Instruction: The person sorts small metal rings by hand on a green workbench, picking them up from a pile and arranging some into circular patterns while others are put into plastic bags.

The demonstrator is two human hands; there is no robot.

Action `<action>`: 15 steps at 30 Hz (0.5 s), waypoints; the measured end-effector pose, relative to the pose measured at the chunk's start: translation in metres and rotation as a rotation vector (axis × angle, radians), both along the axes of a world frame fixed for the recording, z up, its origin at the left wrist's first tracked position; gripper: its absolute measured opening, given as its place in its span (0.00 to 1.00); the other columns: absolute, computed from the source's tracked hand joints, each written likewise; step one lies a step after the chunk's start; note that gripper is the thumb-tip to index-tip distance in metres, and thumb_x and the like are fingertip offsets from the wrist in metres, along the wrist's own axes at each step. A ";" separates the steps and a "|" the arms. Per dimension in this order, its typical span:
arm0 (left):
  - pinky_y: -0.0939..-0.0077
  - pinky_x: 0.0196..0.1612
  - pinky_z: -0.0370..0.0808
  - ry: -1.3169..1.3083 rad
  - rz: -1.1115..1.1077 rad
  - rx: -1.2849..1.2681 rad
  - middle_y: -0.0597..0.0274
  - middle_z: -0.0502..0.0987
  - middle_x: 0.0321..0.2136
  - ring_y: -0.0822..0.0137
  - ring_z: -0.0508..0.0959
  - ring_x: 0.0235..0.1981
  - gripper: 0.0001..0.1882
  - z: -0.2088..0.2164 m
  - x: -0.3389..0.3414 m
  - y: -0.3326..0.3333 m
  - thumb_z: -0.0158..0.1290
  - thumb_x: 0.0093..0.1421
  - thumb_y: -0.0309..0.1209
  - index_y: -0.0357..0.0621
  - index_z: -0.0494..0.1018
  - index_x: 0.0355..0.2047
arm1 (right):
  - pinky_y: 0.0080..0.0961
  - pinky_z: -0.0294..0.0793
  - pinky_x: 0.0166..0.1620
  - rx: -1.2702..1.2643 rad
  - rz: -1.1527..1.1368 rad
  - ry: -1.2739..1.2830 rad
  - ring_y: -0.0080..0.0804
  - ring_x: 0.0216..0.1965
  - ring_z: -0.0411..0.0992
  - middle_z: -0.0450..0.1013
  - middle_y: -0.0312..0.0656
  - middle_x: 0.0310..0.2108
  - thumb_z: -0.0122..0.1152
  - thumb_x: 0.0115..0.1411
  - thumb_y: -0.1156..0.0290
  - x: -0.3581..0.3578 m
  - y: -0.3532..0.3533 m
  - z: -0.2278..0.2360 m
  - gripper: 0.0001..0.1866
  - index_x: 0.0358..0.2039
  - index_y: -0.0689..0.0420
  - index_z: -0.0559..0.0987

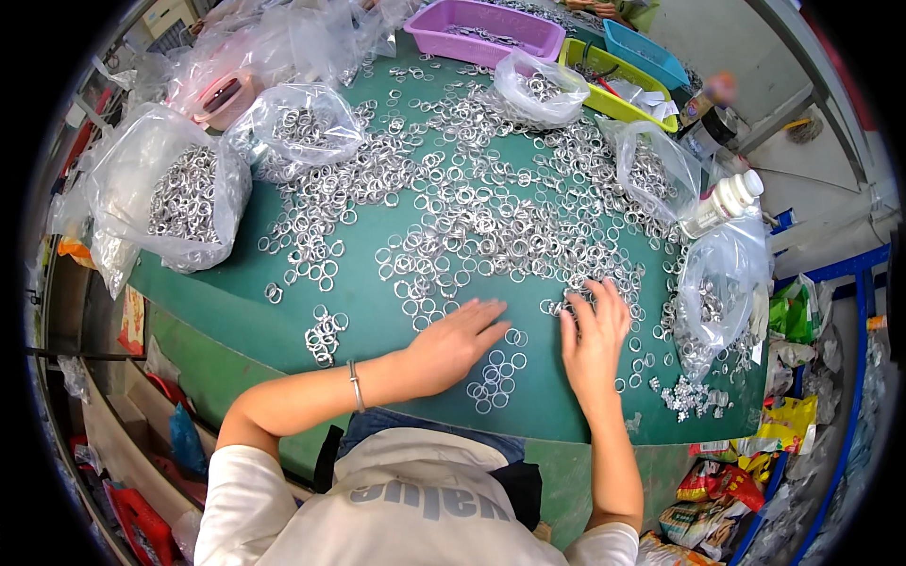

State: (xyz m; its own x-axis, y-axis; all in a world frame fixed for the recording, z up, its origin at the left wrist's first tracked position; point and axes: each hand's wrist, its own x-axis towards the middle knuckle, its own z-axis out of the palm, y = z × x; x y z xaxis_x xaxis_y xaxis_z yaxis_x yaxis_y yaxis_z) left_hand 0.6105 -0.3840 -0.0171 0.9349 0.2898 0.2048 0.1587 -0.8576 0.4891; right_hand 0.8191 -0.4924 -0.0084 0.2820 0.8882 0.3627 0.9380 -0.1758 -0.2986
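Observation:
Many silver metal rings (510, 226) lie in a loose heap over the middle of the green table. My left hand (451, 345) reaches in from the left just above the tabletop, its fingers stretched out and somewhat blurred. In front of my body, below its fingertips, is a small flat group of rings (494, 379). At the near right edge of the heap, my right hand (595, 341) has thumb and fingers apart, fingertips down among the rings. I see nothing gripped in either hand. Another small cluster of rings (325, 336) sits left of my left forearm.
Clear plastic bags of rings (184, 193) stand left, at the back and right. A purple bin (444, 40), a yellow-green bin (651, 115) and a blue bin (651, 57) line the far side. A white bottle (723, 204) and small metal pieces (687, 398) are on the right.

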 end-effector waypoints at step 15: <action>0.56 0.67 0.56 -0.032 -0.012 -0.098 0.43 0.61 0.61 0.50 0.58 0.65 0.35 0.006 0.013 -0.005 0.47 0.46 0.11 0.34 0.61 0.59 | 0.57 0.46 0.62 -0.199 0.131 0.013 0.50 0.65 0.53 0.63 0.47 0.58 0.58 0.57 0.73 -0.039 -0.021 0.007 0.13 0.44 0.57 0.79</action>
State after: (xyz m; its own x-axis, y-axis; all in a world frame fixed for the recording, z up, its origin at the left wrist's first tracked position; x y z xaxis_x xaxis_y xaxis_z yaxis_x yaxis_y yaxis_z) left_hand 0.6232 -0.3887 -0.0111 0.9318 0.2988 0.2059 0.1318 -0.8074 0.5751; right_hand 0.7802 -0.5137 -0.0013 0.1628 0.9712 0.1738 0.9529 -0.1091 -0.2829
